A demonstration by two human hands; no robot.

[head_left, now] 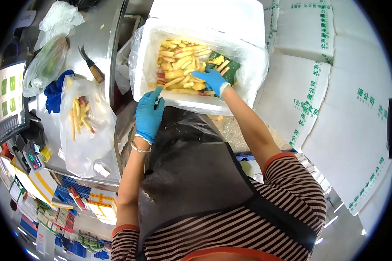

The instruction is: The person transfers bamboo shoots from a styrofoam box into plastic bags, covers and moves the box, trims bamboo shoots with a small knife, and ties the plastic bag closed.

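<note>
A white foam box [141, 65], lined with clear plastic, holds many yellow, reddish-tipped pieces that look like young ginger [178, 65]. My right hand [214, 80], in a blue glove, reaches inside, its fingers stretched left over the ginger at the pile's right side. Whether a fingertip presses on a piece is hard to see. Dark green leaf-like material [231, 71] lies beside that hand. My left hand [149, 114], also gloved in blue, is at the box's near left edge with fingers apart and nothing in them. A clear bag [89, 145] with similar yellow pieces lies on the steel counter at left.
On the steel counter [102, 35] lie a wood-handled knife [91, 65], a blue cloth [53, 93] and a plastic bag with something green [45, 65]. A scale display [32, 158] and a screen [8, 98] stand at far left. White printed boxes [300, 95] are stacked at right.
</note>
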